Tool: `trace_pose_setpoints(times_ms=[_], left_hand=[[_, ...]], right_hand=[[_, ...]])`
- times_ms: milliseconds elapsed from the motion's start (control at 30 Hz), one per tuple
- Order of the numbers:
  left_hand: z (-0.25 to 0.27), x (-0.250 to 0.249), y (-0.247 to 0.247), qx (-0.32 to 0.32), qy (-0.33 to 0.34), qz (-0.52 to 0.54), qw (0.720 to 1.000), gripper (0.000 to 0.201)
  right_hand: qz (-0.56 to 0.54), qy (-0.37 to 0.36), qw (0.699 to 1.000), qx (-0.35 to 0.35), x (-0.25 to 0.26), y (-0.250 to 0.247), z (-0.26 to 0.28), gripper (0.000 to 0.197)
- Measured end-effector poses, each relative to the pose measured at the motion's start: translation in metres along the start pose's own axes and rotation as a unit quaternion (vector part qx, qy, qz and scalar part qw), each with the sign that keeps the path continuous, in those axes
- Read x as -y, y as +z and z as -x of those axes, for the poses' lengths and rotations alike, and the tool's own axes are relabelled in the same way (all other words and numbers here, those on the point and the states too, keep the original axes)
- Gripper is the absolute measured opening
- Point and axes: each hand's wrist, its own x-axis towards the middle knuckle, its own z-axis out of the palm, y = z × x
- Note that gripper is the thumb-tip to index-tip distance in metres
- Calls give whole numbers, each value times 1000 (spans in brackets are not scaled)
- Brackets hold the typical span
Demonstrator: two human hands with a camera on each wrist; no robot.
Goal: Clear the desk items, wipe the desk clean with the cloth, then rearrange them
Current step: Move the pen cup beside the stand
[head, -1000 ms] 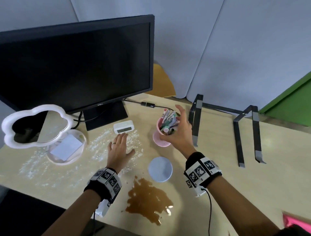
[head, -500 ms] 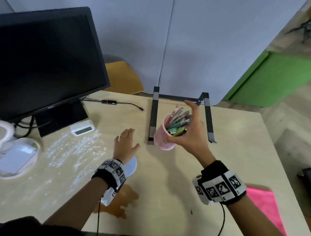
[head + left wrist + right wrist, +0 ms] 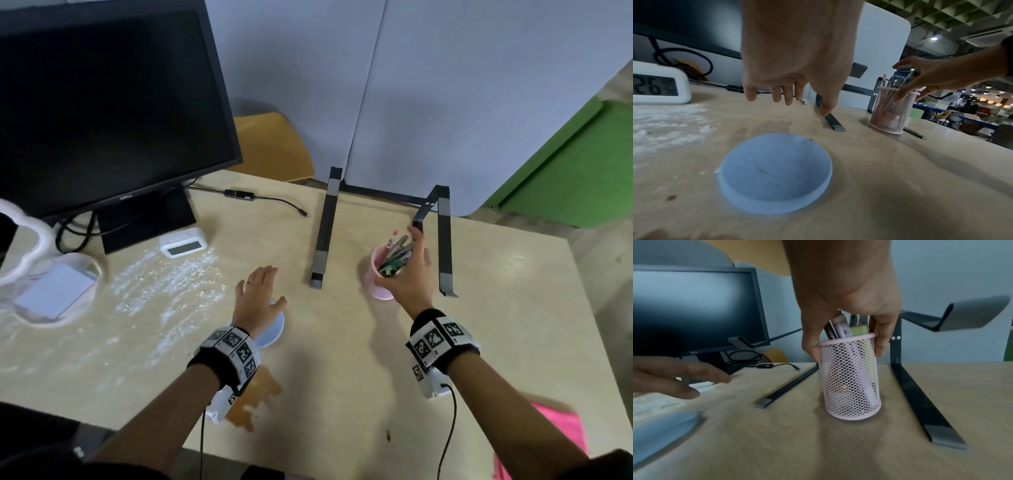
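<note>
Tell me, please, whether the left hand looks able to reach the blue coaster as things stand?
Probably yes: the left hand hovers open right above the blue coaster, and nothing lies between them.

The stand (image 3: 383,236) rails fence in the pen cup (image 3: 380,277), which sits between them. Bare desk (image 3: 513,308) lies open to the right and in front. To the left, powder (image 3: 164,284), a clock (image 3: 183,242), the coaster (image 3: 274,329) and a monitor (image 3: 102,102) crowd the way.

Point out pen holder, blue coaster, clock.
pen holder (image 3: 851,378), right wrist view, mesh wall.
blue coaster (image 3: 774,173), left wrist view, top face.
clock (image 3: 183,242), head view, front face.
</note>
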Motion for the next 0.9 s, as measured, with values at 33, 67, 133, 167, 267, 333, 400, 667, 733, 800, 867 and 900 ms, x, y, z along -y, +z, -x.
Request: trace_pose_setpoints(times_ms=[33, 67, 133, 167, 267, 333, 400, 667, 733, 800, 867, 900], left_hand=[[2, 3, -1, -3, -5, 0, 1000, 56], [5, 7, -2, -6, -10, 0, 1000, 56], [9, 14, -3, -9, -17, -5, 1000, 56], [12, 18, -4, -8, -20, -8, 1000, 56], [22, 30, -6, 2, -31, -8, 999, 65], [31, 38, -9, 21, -35, -19, 999, 80], [43, 48, -11, 43, -45, -31, 998, 89], [83, 104, -36, 71, -87, -79, 991, 100], [96, 120, -47, 99, -90, -116, 984, 113], [113, 138, -57, 127, -102, -139, 977, 123], [130, 155, -67, 155, -127, -135, 970, 136], [138, 164, -71, 172, -143, -132, 966, 142]], right_hand=[[2, 4, 1000, -4, -3, 2, -2, 107], [0, 6, 1000, -11, -5, 3, -3, 107], [-5, -1, 1000, -22, -8, 4, -4, 106], [-3, -6, 1000, -23, -9, 4, -3, 107], [60, -6, 998, -22, -8, 8, 4, 118], [109, -23, 993, -32, 0, 10, 16, 124], [108, -104, 987, -64, 15, 12, 35, 108], [5, -284, 934, 219, 53, 93, 103, 57], [17, -237, 922, 305, 53, 115, 105, 67], [37, -210, 910, 356, 55, 132, 102, 78], [72, -219, 893, 386, 58, 147, 98, 87], [90, -228, 885, 396, 60, 154, 95, 91]])
